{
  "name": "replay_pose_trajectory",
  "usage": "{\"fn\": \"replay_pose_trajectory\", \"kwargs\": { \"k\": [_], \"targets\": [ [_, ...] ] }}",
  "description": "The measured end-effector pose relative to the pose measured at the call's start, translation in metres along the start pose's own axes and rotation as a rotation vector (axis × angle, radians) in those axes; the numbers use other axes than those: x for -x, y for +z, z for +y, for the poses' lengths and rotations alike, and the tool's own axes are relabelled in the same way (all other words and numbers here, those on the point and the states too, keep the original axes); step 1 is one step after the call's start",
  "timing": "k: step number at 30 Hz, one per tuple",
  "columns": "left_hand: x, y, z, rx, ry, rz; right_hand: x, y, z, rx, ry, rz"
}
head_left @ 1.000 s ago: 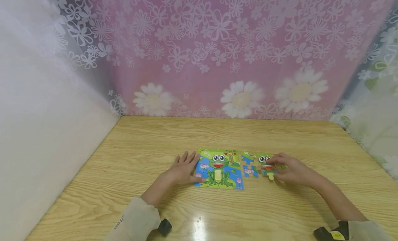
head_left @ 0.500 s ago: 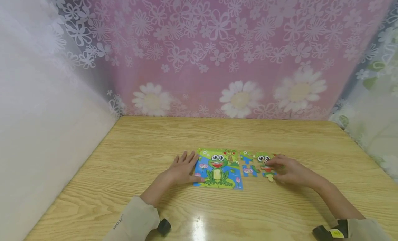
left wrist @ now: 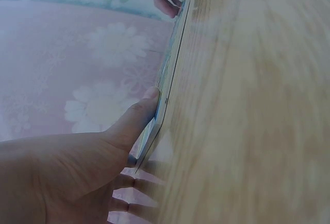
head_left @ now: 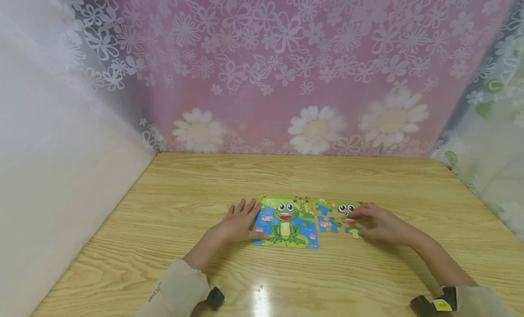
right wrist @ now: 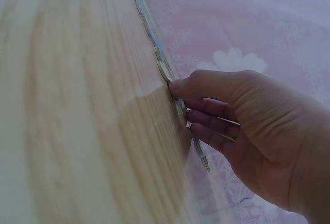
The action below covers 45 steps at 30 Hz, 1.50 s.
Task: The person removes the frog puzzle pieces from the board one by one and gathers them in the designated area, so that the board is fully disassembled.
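Note:
A square frog picture board (head_left: 285, 229) lies flat on the table. My left hand (head_left: 239, 226) rests at its left edge, fingers spread and straight; in the left wrist view its thumb (left wrist: 135, 117) lies on the board's top near a corner. To the right lie several loose frog puzzle pieces, including a blue piece with a pink flower (head_left: 326, 224) and one with the frog's eyes (head_left: 345, 208). My right hand (head_left: 382, 223) pinches a puzzle piece with curled fingers at the right of this group, covering part of it. The right wrist view shows the pieces (right wrist: 147, 22) edge-on.
The wood-grain table (head_left: 262, 271) extends around the board and pieces. A pink flowered curtain (head_left: 254, 80) hangs behind it, with a white wall (head_left: 61, 180) on the left. Dark wrist devices (head_left: 215, 299) sit by both sleeves.
The view has shifted very slightly. Both hands, the board and the pieces keep nearly the same places relative to one another.

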<state>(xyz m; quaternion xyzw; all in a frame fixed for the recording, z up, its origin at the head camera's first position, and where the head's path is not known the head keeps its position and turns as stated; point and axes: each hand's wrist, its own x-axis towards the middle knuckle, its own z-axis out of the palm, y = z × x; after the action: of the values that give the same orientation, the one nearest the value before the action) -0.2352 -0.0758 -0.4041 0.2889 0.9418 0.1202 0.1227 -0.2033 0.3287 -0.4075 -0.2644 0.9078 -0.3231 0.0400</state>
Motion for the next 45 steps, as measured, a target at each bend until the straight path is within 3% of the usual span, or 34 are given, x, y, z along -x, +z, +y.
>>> {"fn": "replay_pose_trajectory", "kwargs": {
  "k": [16,45],
  "targets": [
    [-0.0004,0.0017,-0.0022,-0.016,0.006,0.005,-0.0003,0.0003,0.0033,0.063,-0.027,0.007],
    [-0.0007,0.0025,-0.0022,-0.011,0.009,0.007,0.0004,0.0000,0.0042,0.043,-0.023,0.003]
  ]
}}
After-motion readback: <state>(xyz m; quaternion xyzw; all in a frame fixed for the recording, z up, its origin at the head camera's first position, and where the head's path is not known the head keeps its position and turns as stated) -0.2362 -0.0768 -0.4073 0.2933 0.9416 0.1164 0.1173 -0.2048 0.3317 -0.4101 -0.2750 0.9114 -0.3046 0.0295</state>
